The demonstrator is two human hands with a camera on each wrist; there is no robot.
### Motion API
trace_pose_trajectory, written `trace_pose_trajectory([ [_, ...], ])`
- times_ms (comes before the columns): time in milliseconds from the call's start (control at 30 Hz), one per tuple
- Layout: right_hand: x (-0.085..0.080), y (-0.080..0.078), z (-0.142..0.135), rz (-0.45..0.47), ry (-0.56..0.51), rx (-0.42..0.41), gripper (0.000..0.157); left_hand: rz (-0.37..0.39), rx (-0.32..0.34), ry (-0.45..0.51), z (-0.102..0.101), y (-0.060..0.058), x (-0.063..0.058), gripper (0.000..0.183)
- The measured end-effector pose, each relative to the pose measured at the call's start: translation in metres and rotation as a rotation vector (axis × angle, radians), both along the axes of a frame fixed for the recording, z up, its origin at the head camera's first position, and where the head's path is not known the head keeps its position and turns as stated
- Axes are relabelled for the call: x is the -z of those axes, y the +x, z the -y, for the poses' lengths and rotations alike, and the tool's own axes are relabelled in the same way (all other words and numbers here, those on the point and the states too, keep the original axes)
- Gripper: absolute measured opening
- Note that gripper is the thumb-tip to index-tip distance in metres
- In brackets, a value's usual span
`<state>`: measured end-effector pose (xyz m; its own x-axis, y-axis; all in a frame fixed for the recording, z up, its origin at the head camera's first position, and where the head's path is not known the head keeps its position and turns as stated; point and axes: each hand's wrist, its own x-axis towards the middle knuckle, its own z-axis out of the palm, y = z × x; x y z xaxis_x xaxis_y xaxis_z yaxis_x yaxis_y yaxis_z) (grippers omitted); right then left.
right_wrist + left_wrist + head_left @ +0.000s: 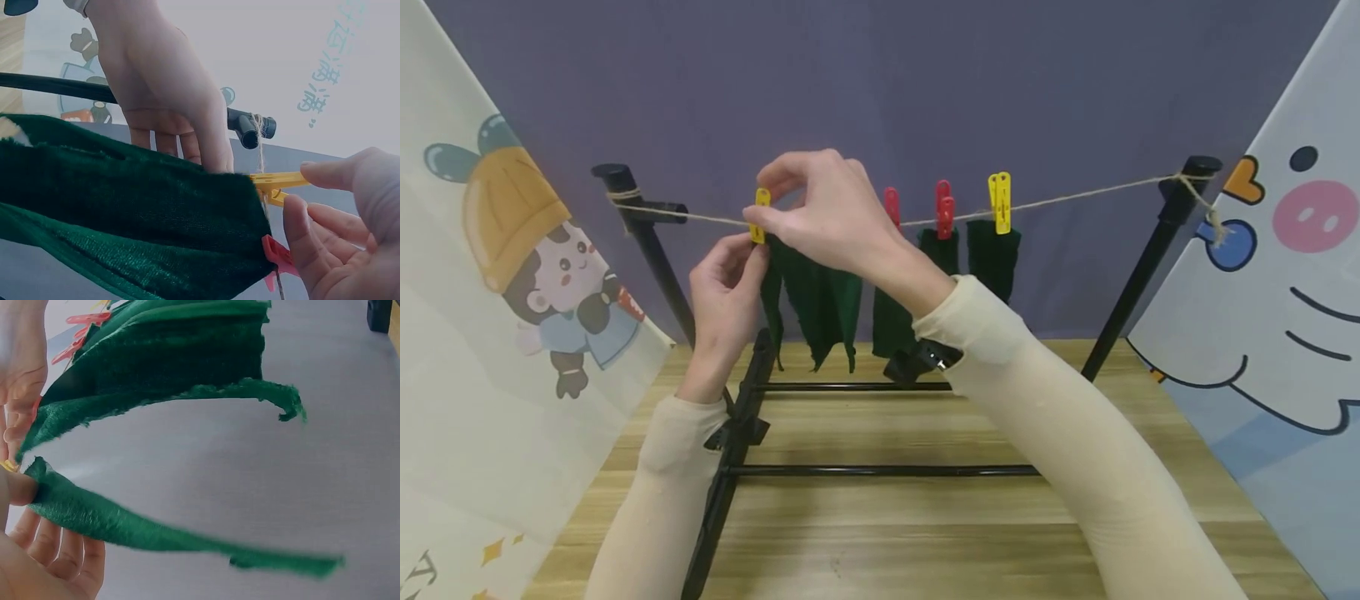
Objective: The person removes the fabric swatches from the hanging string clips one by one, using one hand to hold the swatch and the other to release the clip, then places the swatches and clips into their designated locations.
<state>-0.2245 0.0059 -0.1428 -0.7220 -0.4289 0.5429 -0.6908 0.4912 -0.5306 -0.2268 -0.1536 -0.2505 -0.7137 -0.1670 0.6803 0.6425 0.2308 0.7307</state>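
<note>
At the left part of a twine line (715, 219), my right hand (835, 208) pinches a yellow clothespin (278, 180) by its handle ends, between thumb and finger. Just below, my left hand (726, 292) holds the top corner of a dark green cloth strip (125, 519) between thumb and fingers, right at the clothespin's jaws. The strip's free end hangs down. Beside it another green cloth (823, 308) hangs from the line, its top partly hidden behind my right hand. A red clothespin (279, 255) grips the green cloth close to the yellow one.
Farther right, red clothespins (945, 212) and a yellow clothespin (1000, 202) hold more green cloth pieces (992, 258). Black posts (1138, 275) carry the twine at both ends. Black crossbars (880, 471) run low over the wooden table (880, 550).
</note>
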Motion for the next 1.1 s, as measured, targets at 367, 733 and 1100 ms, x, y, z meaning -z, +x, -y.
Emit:
trace_pose_trajectory([
  [367, 0.002, -0.001, -0.003, -0.029, -0.057, -0.024, 0.031, -0.001, -0.013, 0.001, -0.007, 0.017, -0.013, 0.025],
  [733, 0.005, -0.002, -0.006, -0.082, -0.124, -0.007, 0.029, -0.004, -0.021, 0.014, -0.005, 0.015, -0.012, 0.024],
  [1100, 0.006, -0.002, -0.01, -0.119, -0.156, 0.022, 0.026, 0.002, 0.001, 0.026, -0.005, 0.016, -0.01, 0.022],
])
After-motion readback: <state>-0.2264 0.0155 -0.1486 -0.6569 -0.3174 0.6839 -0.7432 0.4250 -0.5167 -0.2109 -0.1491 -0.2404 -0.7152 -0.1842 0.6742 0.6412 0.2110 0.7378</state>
